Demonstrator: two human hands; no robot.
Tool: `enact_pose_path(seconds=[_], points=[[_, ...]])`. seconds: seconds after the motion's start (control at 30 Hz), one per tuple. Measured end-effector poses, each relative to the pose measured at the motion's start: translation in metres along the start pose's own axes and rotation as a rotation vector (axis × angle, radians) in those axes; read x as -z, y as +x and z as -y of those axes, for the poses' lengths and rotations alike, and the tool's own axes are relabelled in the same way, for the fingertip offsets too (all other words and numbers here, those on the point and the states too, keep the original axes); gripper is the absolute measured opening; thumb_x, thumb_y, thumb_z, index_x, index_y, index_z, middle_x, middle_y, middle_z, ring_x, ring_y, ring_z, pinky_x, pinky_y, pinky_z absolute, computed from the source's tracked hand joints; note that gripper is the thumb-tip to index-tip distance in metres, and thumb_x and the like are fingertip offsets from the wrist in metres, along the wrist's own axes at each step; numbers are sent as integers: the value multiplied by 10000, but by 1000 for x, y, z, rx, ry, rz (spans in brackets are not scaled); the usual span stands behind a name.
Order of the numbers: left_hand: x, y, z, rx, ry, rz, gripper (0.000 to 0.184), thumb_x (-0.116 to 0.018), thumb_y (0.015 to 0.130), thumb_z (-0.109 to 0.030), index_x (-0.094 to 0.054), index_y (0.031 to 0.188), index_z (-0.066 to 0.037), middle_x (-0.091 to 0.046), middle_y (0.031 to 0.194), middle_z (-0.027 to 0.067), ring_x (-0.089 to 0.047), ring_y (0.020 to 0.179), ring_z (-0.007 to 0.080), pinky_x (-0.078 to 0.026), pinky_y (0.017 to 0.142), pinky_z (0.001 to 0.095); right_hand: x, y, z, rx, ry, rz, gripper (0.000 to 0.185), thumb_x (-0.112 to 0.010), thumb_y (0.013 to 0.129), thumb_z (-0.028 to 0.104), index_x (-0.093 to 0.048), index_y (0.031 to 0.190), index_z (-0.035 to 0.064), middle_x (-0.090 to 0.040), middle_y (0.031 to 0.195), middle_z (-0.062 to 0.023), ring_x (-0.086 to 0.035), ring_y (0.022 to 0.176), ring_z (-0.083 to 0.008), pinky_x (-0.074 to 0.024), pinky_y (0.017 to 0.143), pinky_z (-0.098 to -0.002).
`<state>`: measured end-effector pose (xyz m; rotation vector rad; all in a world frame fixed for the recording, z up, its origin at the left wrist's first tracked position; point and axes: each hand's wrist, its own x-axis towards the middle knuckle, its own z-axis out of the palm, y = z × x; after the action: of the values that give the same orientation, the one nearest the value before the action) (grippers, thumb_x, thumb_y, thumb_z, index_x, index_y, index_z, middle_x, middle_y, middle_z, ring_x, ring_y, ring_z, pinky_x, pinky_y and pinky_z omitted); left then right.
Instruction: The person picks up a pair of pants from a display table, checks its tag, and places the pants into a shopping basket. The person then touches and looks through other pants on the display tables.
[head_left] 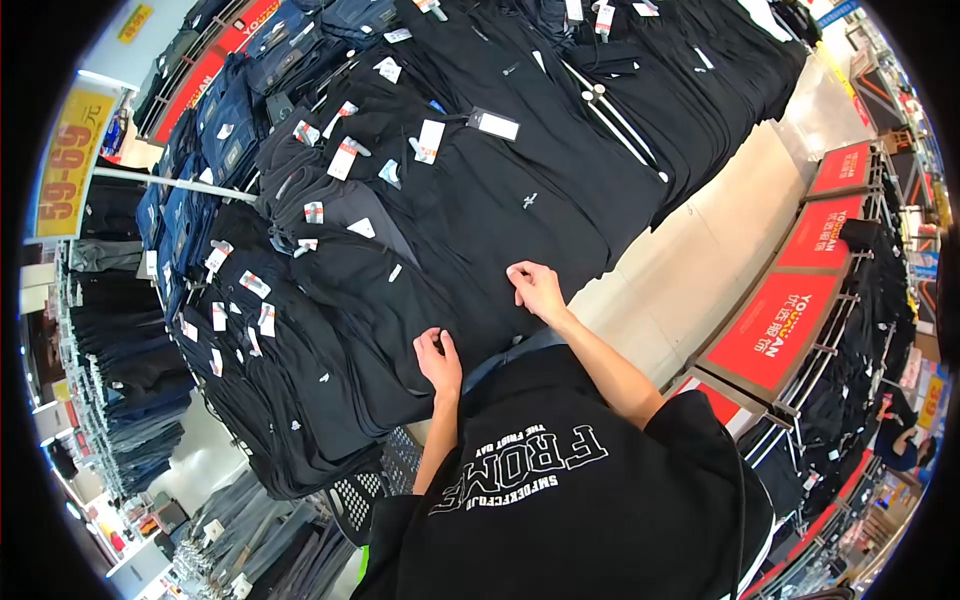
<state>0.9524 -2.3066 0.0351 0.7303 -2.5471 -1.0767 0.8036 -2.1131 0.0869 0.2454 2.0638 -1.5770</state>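
Observation:
Black trousers (465,270) lie spread over a long pile of dark folded trousers, many with white and red paper tags. At their near end, my left hand (438,362) is closed, its fingertips pinched on the black cloth. Farther right and a little higher, my right hand (537,290) is also closed, with curled fingers gripping the same dark cloth near the pile's right edge. A dark tag with a white label (494,125) rests on the fabric beyond both hands. The cloth within the fingers is mostly hidden.
Blue jeans (228,125) are stacked at the upper left beside a yellow price sign (72,165). Hanging trousers (125,350) line the left. A pale floor aisle (690,260) runs along the right, bordered by a rack with red signs (775,325). Another person (895,445) is at the far right.

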Motion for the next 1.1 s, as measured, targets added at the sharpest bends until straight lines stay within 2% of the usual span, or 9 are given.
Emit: enact_pose_path(seconds=[0.17, 0.33, 0.4, 0.47, 0.53, 0.67, 0.8, 0.83, 1.1], points=[[0, 10, 11, 38, 10, -7, 122, -611, 866, -156, -604, 887, -36, -549, 796, 82, -524, 688, 215, -442, 655, 344, 9, 8, -6, 160, 6, 60, 260, -594, 896, 225, -655, 995, -8, -607, 547, -67, -572, 468, -109, -457, 500, -263], [3, 38, -13, 128, -98, -9, 106, -610, 869, -124, -609, 893, -21, -579, 776, 82, -555, 650, 164, -459, 611, 299, 47, 23, 13, 452, -154, -406, 247, -638, 849, 152, -617, 1039, -4, -627, 729, -76, -581, 566, -146, -481, 556, -301], [1, 49, -35, 144, -111, -15, 110, -592, 884, -108, -602, 935, -11, -596, 807, 71, -559, 659, 139, -460, 612, 282, 74, 40, 13, 550, -300, -521, 292, -635, 821, 135, -602, 1080, 3, -618, 985, -147, -594, 864, -276, -485, 767, -369], [-8, 60, -57, 101, -256, -47, 124, -581, 897, -103, -599, 969, -4, -609, 830, 59, -561, 670, 121, -462, 621, 263, 100, 57, 12, 657, -484, -641, 322, -641, 813, 155, -596, 1095, 5, -615, 1016, -164, -555, 965, -329, -457, 853, -404], [-20, 68, -87, 108, -320, -9, 131, -569, 920, -122, -595, 975, -5, -600, 805, 32, -544, 691, 84, -452, 636, 234, 122, 78, -4, 513, -664, -601, 309, -640, 816, 193, -613, 1054, -1, -615, 1004, -162, -541, 983, -341, -451, 865, -407], [-67, 73, -144, 165, -336, 92, 197, -575, 937, -176, -594, 864, 6, -559, 661, -9, -482, 611, 46, -403, 571, 227, 152, 102, 2, 341, -648, -484, 210, -649, 810, 246, -661, 877, 47, -626, 813, -98, -606, 815, -284, -488, 738, -403], [-127, 71, -165, 282, 23, 170, 346, -602, 900, -360, -601, 786, -34, -563, 568, 70, -542, 508, 205, -430, 539, 367, 172, 124, 6, 318, -662, -342, 216, -651, 818, 273, -659, 800, 59, -632, 686, -95, -636, 673, -286, -497, 622, -413], [-138, 69, -168, 287, 94, 101, 336, -606, 893, -363, -587, 775, -48, -552, 561, 64, -551, 517, 225, -432, 541, 379, 179, 127, 9, 250, -600, -239, 247, -648, 824, 282, -640, 810, 35, -656, 750, -149, -646, 716, -342, -512, 659, -443], [-159, 72, -169, 293, 325, -15, 276, -617, 873, -306, -534, 748, -75, -517, 547, 53, -559, 540, 266, -434, 553, 404, 212, 156, 1, 229, -359, -43, 237, -678, 825, 256, -639, 836, 22, -614, 596, -94, -626, 571, -238, -484, 582, -361]])
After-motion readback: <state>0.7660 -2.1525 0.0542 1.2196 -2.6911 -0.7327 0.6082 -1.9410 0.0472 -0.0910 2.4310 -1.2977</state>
